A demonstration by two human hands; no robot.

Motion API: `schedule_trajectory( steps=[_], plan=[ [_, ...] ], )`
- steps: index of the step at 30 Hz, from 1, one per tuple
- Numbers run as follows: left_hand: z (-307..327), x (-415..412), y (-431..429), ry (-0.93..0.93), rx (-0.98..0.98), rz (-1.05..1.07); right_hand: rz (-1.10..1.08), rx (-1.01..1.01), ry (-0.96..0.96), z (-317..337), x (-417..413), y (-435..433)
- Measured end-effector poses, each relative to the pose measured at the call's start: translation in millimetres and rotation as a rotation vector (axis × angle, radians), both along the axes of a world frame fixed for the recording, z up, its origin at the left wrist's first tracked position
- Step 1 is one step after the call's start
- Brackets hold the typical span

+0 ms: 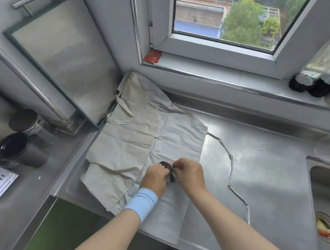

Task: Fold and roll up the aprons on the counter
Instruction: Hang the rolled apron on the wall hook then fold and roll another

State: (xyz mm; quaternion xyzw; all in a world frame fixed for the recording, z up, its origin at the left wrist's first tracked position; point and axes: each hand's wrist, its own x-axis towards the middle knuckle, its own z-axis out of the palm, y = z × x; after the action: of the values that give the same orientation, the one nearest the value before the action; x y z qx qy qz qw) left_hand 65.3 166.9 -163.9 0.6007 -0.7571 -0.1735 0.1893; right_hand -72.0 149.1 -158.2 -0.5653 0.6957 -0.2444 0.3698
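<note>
The apron (138, 134) lies spread out on the counter (268, 167), from the corner under the window to the front edge. It is not rolled yet. It may be one cloth folded over or two cloths; I cannot tell.

The hands are close together over the near part of the cloth. The left hand (155, 178) has a black band (165, 164) looped over its curled fingers. The right hand (190, 174) pinches that band and pulls at it.

I think the folding is only partly done, and the band is being made ready to hold a roll. Next the hands must part, take the cloth edges, and fold them in flat.

The apron is thin, soft and pale, with many creases. A long thin string (230, 163) trails off its right side in a wavy line and should be tucked in. The counter is hard, shiny steel with tiny bumps. The band looks dark and stretchy.
</note>
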Motion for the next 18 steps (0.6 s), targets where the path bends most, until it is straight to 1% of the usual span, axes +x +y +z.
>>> schedule_trajectory(
  steps=[2, 3, 4, 6, 9, 12, 14, 16, 18],
  plan=[
    [0, -3, 7, -0.114, -0.099, 0.02, -0.016, 0.005, -0.053, 3, 1, 2],
    [-2, -4, 9, -0.138, -0.119, 0.045, -0.02, 0.009, -0.076, 3, 2, 3],
    [-3, -5, 10, -0.123, -0.115, 0.056, -0.028, 0.014, -0.091, 3, 1, 5],
    [-7, -6, 6, 0.009, -0.063, 0.057, -0.049, 0.029, -0.099, 3, -1, 6],
    [-5, -6, -2, 0.232, 0.115, 0.11, -0.062, 0.068, -0.087, 5, -3, 3],
    [-1, -4, -9, 0.298, 0.259, 0.195, -0.042, 0.098, -0.094, 5, -1, 0],
    [3, -2, -15, 0.259, 0.339, 0.209, -0.047, 0.096, -0.122, 3, -2, 2],
    [8, 0, -20, 0.102, 0.38, 0.171, -0.052, 0.077, -0.138, 2, -3, 5],
    [12, 1, -22, 0.015, 0.406, 0.164, -0.042, 0.061, -0.164, 6, -4, 7]
  ],
)
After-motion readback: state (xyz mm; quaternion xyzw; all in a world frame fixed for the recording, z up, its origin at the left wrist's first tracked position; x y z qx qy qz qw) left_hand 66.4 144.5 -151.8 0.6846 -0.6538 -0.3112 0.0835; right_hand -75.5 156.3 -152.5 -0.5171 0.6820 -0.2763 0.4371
